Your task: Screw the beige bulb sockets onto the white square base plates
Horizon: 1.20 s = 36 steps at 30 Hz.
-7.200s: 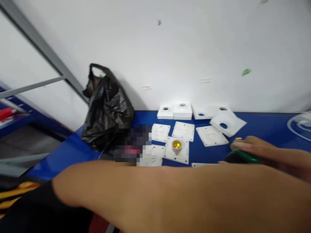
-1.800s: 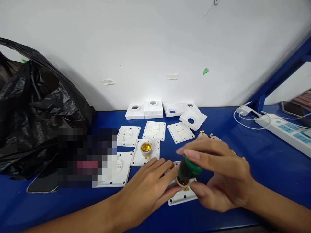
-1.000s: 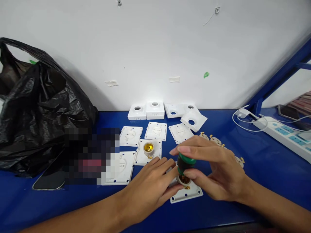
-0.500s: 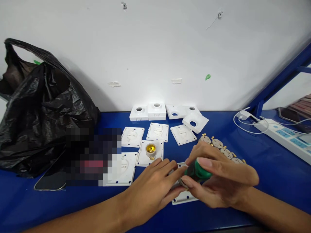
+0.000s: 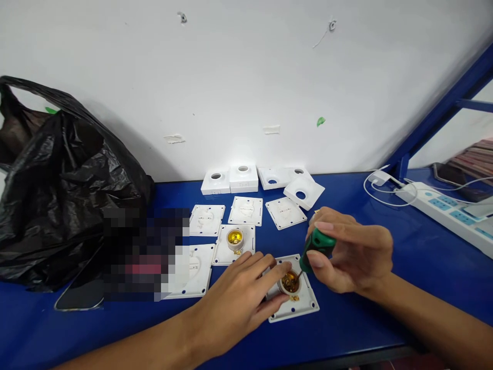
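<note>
A lamp socket [image 5: 289, 282] sits on a white plate [image 5: 306, 304], which lies on the blue surface [image 5: 335, 329]. At the plate's left side, the left hand [image 5: 239, 285] has thumb and forefinger closed around the socket. Above the plate's right edge, the right hand [image 5: 352, 257] has its fingers closed on a tilted green screwdriver [image 5: 316, 249], its shaft reaching into the socket. White covers [image 5: 244, 185] stand beyond the plate.

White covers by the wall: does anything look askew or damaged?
The front right cover sits askew: turned at an angle, it overlaps the cover behind, unlike the squared-up pair at left. No obvious damage shows.
</note>
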Each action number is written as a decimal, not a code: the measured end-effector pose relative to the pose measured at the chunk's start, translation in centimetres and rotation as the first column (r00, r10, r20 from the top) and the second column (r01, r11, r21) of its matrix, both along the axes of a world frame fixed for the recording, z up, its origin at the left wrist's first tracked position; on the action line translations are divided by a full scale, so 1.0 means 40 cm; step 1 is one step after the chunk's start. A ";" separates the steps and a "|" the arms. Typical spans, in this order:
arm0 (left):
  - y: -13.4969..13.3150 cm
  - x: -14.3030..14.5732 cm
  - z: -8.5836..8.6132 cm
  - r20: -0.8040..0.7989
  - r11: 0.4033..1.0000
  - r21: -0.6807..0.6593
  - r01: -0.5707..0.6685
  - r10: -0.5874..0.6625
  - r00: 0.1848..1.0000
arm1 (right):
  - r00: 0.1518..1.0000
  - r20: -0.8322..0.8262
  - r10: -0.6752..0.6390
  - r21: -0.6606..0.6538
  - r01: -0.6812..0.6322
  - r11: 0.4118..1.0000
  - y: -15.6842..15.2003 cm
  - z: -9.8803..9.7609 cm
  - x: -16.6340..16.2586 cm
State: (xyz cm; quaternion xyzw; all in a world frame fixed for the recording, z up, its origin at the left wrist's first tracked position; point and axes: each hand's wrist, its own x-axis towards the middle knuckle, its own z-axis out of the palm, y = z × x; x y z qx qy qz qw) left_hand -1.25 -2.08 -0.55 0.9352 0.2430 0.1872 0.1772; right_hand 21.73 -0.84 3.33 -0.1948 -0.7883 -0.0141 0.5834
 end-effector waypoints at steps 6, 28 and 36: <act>0.001 -0.002 -0.001 -0.012 1.000 -0.023 0.008 -0.009 1.000 | 0.997 0.080 -0.018 0.018 0.017 1.000 -0.007 0.014 0.016; 0.001 0.005 0.002 0.038 1.000 -0.011 0.019 -0.018 0.999 | 0.987 0.154 -0.050 0.101 0.035 0.994 -0.020 0.015 -0.007; 0.000 0.006 0.001 0.025 1.000 0.003 0.005 -0.005 1.000 | 0.986 0.153 -0.059 0.095 0.045 0.994 -0.032 0.030 -0.004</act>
